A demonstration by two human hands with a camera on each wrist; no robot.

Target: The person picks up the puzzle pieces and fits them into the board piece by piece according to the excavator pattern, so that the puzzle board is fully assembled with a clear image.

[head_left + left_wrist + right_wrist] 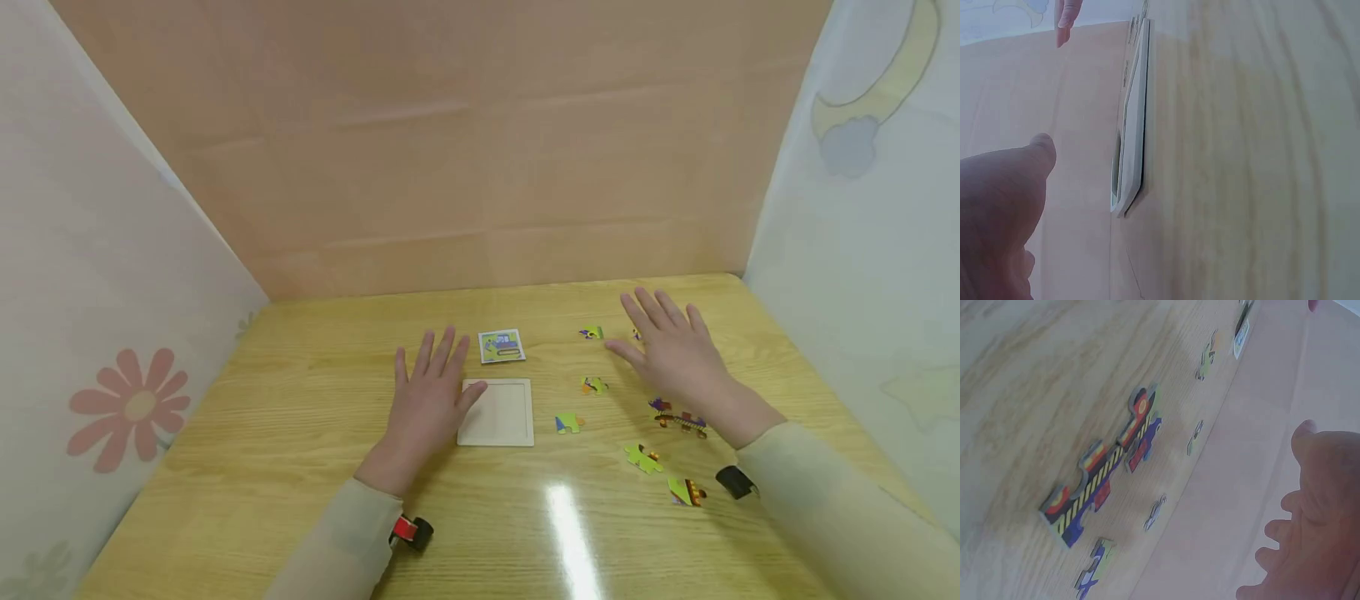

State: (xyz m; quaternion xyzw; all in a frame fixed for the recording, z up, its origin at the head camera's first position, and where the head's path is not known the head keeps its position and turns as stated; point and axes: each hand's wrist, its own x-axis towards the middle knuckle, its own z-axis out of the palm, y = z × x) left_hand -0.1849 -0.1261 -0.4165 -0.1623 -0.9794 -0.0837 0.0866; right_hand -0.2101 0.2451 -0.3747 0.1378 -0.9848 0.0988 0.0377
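My left hand [427,404] is spread, its thumb overlapping the left side of a pale, shallow square puzzle tray [529,417]; in the left wrist view the thumb and the tray [1141,125] appear apart. My right hand [671,354] hovers over the right part of the table with straight fingers, holding nothing. Below it lie dark jigsaw pieces with yellow stripes [678,417], seen larger as striped pieces [1094,484] in the right wrist view, where two seem joined. Loose green jigsaw pieces [567,422] lie between hand and tray. One piece is partly hidden behind the right fingers.
A small picture card [502,346] with a vehicle lies just behind the tray. More pieces [686,492] lie nearer the right sleeve. Behind the wooden table [300,417] hangs a pinkish-brown sheet [480,150]; pale patterned panels [885,275] stand at both sides.
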